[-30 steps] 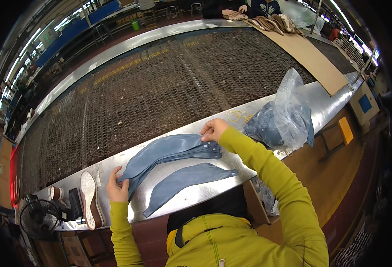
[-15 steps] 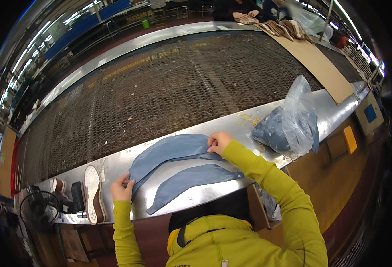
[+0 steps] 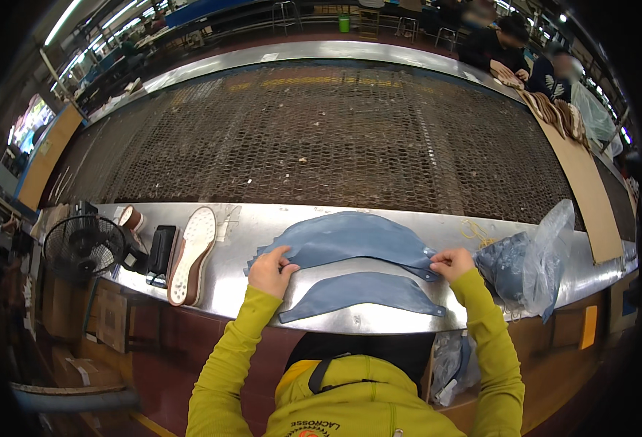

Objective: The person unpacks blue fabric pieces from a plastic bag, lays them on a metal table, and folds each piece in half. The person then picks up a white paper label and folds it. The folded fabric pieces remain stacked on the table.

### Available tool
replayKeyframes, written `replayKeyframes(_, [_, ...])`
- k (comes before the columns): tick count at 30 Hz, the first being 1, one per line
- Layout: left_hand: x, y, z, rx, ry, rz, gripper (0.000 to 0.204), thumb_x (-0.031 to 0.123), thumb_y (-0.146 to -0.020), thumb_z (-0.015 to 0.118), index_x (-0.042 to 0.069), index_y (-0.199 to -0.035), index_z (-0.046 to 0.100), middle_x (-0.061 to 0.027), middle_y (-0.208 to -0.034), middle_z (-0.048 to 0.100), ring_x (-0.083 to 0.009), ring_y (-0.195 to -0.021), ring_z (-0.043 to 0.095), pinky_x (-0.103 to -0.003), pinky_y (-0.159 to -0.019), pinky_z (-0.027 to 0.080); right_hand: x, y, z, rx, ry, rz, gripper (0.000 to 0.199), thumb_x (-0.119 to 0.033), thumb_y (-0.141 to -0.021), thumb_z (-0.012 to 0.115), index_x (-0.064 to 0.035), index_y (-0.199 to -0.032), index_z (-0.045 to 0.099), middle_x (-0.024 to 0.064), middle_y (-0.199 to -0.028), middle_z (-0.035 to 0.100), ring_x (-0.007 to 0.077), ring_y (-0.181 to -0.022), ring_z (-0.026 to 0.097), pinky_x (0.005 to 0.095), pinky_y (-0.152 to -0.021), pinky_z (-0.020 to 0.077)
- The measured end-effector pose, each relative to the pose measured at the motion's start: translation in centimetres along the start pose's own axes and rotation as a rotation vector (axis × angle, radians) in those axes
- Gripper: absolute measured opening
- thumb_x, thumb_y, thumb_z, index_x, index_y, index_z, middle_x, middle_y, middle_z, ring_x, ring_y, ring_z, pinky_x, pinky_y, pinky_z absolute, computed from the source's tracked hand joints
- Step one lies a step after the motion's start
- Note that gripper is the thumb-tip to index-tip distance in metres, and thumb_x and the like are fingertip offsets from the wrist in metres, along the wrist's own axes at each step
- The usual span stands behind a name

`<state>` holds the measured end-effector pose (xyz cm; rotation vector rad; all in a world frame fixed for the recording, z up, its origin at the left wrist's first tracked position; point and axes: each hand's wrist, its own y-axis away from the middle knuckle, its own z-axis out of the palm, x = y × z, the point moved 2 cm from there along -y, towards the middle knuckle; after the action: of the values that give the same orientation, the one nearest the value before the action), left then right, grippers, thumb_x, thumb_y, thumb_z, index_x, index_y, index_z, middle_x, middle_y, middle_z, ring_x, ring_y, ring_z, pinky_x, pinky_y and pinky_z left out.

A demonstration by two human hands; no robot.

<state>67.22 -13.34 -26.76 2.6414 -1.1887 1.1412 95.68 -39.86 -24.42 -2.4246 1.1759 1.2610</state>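
Note:
A fanned stack of curved blue-grey sheet pieces (image 3: 350, 237), like cut leather or fabric, lies on the metal ledge in front of me. At its left end my left hand (image 3: 268, 272) is closed on the edge, thumb near me and fingers over the top. My right hand (image 3: 453, 264) pinches the right tip of the stack between thumb and fingers. A separate curved blue-grey piece (image 3: 361, 297) lies flat between the stack and my body, touched by neither hand.
Left along the ledge are a pale shoe sole (image 3: 195, 251), a black case (image 3: 162, 250) and a small fan (image 3: 84, 244). A clear plastic bag (image 3: 547, 262) with blue pieces stands right. Beyond stretches a mesh conveyor (image 3: 314, 138); a co-worker's hands (image 3: 507, 71) are at far right.
My view has swung to the left. Both hands have stayed at the stack's ends; its left-end edges now show fanned out, and its right end now lies between my right thumb and fingers.

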Motion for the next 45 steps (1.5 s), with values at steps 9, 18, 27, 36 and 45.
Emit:
replayKeyframes(9, [1.7, -0.1, 0.1, -0.031, -0.088, 0.064, 0.032, 0.017, -0.069, 0.078, 0.004, -0.095, 0.065, -0.0091, -0.073, 0.063, -0.0262, -0.069, 0.06, -0.036, -0.064, 0.049, 1.7, 0.1, 0.1, 0.007, -0.122, 0.09, 0.015, -0.001, -0.076, 0.071, 0.003, -0.09, 0.069, 0.0073, -0.075, 0.067, 0.0107, -0.065, 0.059, 0.024, -0.059, 0.0476])
replayKeyframes(18, [1.9, 0.3, -0.6, -0.021, -0.26, 0.101, 0.025, 0.021, -0.068, 0.081, 0.004, -0.078, 0.065, -0.0071, -0.071, 0.063, -0.0213, -0.066, 0.061, -0.032, -0.062, 0.049, 1.3, 0.3, -0.3, 0.002, -0.1, 0.059, 0.013, -0.003, -0.078, 0.07, 0.0032, -0.089, 0.069, 0.0069, -0.076, 0.067, 0.0102, -0.067, 0.059, 0.0234, -0.061, 0.0474])
replayKeyframes(27, [2.0, 0.2, -4.5, -0.425, 0.716, -0.366, 0.02, 0.009, -0.073, 0.079, 0.004, -0.075, 0.06, 0.0011, -0.067, 0.059, -0.0042, -0.06, 0.052, -0.018, -0.058, 0.043, -0.3, 4.1, -4.1, -0.185, -0.312, 0.105, 0.016, -0.005, -0.077, 0.072, 0.0037, -0.09, 0.069, 0.0035, -0.075, 0.067, 0.0088, -0.066, 0.059, 0.0226, -0.062, 0.0473])
replayKeyframes(36, [2.2, 5.5, -2.0, -0.454, 0.358, -0.389, 0.021, 0.008, -0.073, 0.076, 0.0, -0.089, 0.065, 0.0013, -0.061, 0.055, -0.0057, -0.055, 0.046, -0.022, -0.053, 0.039, 3.6, 8.4, -0.5, -0.086, -0.234, 0.174, 0.015, -0.006, -0.076, 0.072, 0.0019, -0.089, 0.07, 0.0064, -0.077, 0.069, 0.0088, -0.069, 0.062, 0.0229, -0.065, 0.0497])
replayKeyframes(45, [3.5, 6.2, -2.9, -0.332, -0.036, -0.112, 0.039, 0.012, -0.07, 0.077, -0.001, -0.104, 0.065, -0.0118, -0.087, 0.061, -0.0214, -0.073, 0.055, -0.032, -0.066, 0.045, 1.7, 9.2, -0.7, 0.058, 0.097, -0.085, 0.033, -0.008, -0.076, 0.072, -0.004, -0.108, 0.064, 0.0086, -0.088, 0.064, 0.0174, -0.079, 0.06, 0.0287, -0.07, 0.0481])
